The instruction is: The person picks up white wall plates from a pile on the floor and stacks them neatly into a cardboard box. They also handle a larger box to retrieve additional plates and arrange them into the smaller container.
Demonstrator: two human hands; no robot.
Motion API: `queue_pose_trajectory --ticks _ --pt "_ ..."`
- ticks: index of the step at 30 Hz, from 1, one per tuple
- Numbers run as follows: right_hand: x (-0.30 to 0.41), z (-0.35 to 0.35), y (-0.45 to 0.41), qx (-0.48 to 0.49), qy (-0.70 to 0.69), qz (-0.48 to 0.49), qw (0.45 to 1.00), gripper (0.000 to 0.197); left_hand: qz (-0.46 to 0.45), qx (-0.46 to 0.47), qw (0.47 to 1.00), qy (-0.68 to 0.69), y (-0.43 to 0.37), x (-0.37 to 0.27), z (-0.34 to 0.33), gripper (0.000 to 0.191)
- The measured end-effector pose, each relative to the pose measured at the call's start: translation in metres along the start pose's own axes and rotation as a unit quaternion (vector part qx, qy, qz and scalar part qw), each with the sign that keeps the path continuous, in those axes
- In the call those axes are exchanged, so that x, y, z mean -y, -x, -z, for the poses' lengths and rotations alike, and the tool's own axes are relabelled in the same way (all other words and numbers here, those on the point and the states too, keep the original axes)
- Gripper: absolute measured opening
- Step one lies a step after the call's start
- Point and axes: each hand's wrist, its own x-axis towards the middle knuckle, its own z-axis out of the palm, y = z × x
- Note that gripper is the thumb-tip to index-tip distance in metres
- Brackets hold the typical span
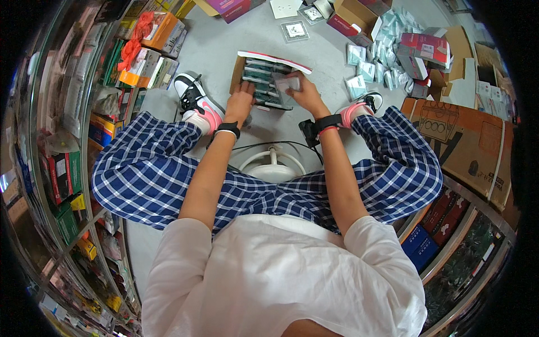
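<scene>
An opened carton [236, 76] stands on the floor between my feet, with a white-and-red flap along its far side. Inside it, several teal-and-white packets [257, 72] are lined up in rows. My left hand [241, 101] reaches over the carton's near left side, its fingertips down among the packets; whether they grip one is hidden. At the right side of the carton, my right hand [308, 94] holds a clear plastic packet [283, 84] between thumb and fingers. The packet hangs over the carton's right end.
Many loose teal-and-white packets [365, 71] lie in a heap at the right, beside opened red cartons [427, 48]. Wall switch or socket plates [294, 30] lie ahead. A large cardboard box [463, 143] is at right, shelving [86, 126] at left. A white round stool base [273, 170] sits below me.
</scene>
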Motion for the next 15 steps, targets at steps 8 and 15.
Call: queue_pose_trajectory --ticks 8,15 --pt "0.000 -0.039 0.005 -0.010 0.033 0.103 0.994 0.048 -0.003 -0.033 0.999 -0.023 0.002 0.004 -0.007 0.023" --pt "0.003 -0.057 0.003 -0.015 -0.009 0.102 0.995 0.051 0.050 -0.013 0.999 0.002 0.005 0.006 -0.011 0.025"
